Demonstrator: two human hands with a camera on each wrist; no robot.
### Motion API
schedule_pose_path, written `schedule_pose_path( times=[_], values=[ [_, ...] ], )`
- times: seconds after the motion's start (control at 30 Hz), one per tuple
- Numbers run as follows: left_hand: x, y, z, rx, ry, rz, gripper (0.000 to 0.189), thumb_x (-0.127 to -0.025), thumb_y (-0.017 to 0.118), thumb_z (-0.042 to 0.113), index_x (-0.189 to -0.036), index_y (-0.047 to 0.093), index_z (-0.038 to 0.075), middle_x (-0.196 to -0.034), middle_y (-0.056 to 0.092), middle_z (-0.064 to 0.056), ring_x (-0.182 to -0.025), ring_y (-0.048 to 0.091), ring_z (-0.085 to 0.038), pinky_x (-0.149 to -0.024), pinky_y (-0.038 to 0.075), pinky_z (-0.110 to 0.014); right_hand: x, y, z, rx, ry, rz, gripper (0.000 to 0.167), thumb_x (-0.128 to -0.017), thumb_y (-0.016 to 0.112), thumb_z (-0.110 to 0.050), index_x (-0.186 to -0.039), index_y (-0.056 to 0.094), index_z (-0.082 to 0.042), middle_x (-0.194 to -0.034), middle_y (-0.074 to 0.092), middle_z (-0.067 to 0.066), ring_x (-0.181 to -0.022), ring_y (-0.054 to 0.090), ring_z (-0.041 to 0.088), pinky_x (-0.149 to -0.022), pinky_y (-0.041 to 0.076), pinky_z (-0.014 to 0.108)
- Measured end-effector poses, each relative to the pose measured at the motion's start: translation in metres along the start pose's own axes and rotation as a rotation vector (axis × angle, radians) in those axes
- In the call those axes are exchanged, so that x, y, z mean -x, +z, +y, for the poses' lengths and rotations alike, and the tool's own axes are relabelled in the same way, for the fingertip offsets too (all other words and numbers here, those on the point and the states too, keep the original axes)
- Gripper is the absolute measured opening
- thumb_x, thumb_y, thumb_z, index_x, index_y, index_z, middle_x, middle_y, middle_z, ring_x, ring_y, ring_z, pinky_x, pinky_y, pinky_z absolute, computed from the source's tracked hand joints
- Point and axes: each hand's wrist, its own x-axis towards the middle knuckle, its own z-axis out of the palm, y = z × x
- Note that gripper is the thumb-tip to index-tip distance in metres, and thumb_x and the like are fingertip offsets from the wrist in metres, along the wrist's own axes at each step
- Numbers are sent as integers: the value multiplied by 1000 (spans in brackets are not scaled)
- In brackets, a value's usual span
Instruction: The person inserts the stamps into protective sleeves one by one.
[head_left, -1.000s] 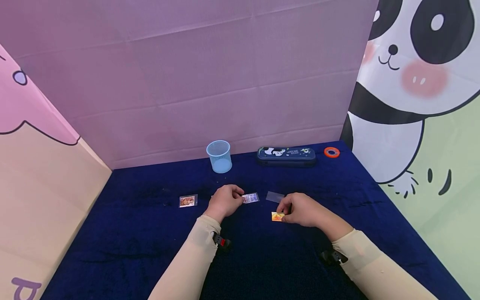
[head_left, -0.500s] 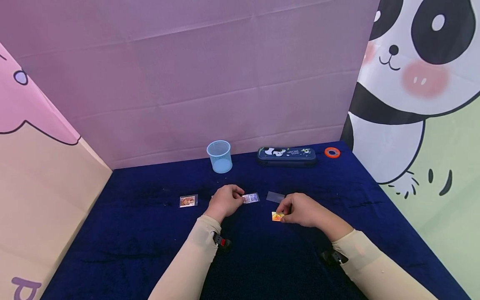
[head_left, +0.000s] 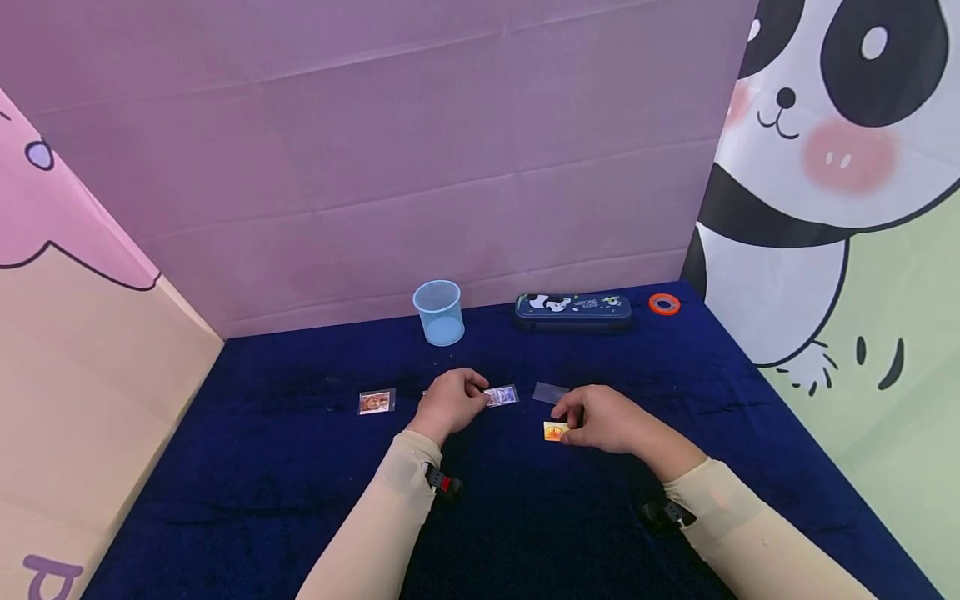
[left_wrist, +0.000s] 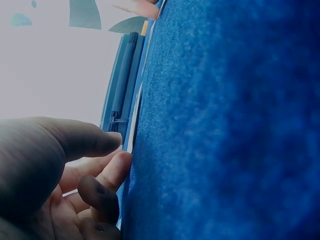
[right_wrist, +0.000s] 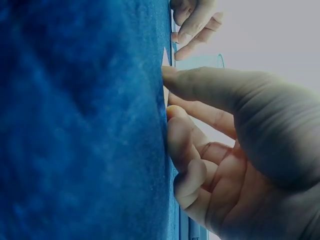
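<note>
My left hand (head_left: pixel 452 403) reaches the left edge of a purple stamp in a clear sleeve (head_left: pixel 502 396), lying flat on the dark blue cloth. The left wrist view shows the thumb and forefinger tips (left_wrist: pixel 122 160) close together at that edge. With curled fingers, my right hand (head_left: pixel 606 419) holds a small yellow-orange stamp (head_left: pixel 556 431) on the cloth, thumb at its near side and forefinger at its far side. Just beyond the forefinger lies a clear sleeve (head_left: pixel 550 393), partly covered by the hand. Left of my left hand lies an orange-brown stamp in a sleeve (head_left: pixel 377 402).
A light blue mesh cup (head_left: pixel 439 313) stands at the back. To its right are a dark blue panda pencil case (head_left: pixel 573 313) and an orange-red tape roll (head_left: pixel 664 304). A pinkish-purple curtain (head_left: pixel 375 167) rises behind the blue cloth (head_left: pixel 262 500).
The right forefinger has shifted very slightly, and a little more of the yellow-orange stamp shows, a touch farther from me. My left hand and the other things stay where they were.
</note>
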Motion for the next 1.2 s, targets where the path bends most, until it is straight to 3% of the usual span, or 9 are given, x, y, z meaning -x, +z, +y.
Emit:
schedule_pose_path(
  times=[0.23, 0.47, 0.67, 1.0, 1.2],
  values=[
    [0, 1, 2, 4, 11, -9, 18, -98, 75, 23, -115, 76, 17, -91, 67, 4, -75, 60, -19, -69, 49, -35, 0, 1, 1, 44, 15, 14, 14, -85, 87, -13, -87, 77, -23, -86, 62, -5, -77, 57, 13, -69, 49, 34],
    [2, 0, 10, -20, 47, -4, 20, -99, 74, 25, -117, 76, 16, -90, 66, 5, -76, 61, -18, -71, 50, -35, 1, 1, 2, -29, -15, -22, 11, -87, 84, -7, -86, 75, -14, -88, 63, -2, -76, 59, 14, -67, 52, 32],
    [0, 5, 19, -56, 97, -11, 19, -99, 74, 24, -115, 76, 16, -88, 65, 6, -74, 59, -16, -69, 49, -34, 1, 1, 0, -56, 14, -13, 15, -87, 84, -6, -94, 73, -13, -81, 61, -2, -72, 56, 15, -65, 48, 33],
    [-11, 15, 36, -136, 135, -22, 19, -97, 78, 29, -113, 75, 19, -87, 64, 8, -76, 59, -13, -73, 49, -32, -1, 1, 3, -63, 19, -36, 14, -88, 84, -8, -92, 71, -14, -80, 60, -2, -71, 56, 14, -65, 47, 33],
    [-20, 22, 45, -166, 153, -43, 26, -96, 79, 31, -119, 75, 20, -96, 65, 7, -82, 59, -13, -77, 51, -32, -2, 1, 6, -79, 25, -55, 14, -89, 82, -8, -90, 70, -14, -79, 60, -1, -69, 55, 15, -63, 46, 32]
  ],
)
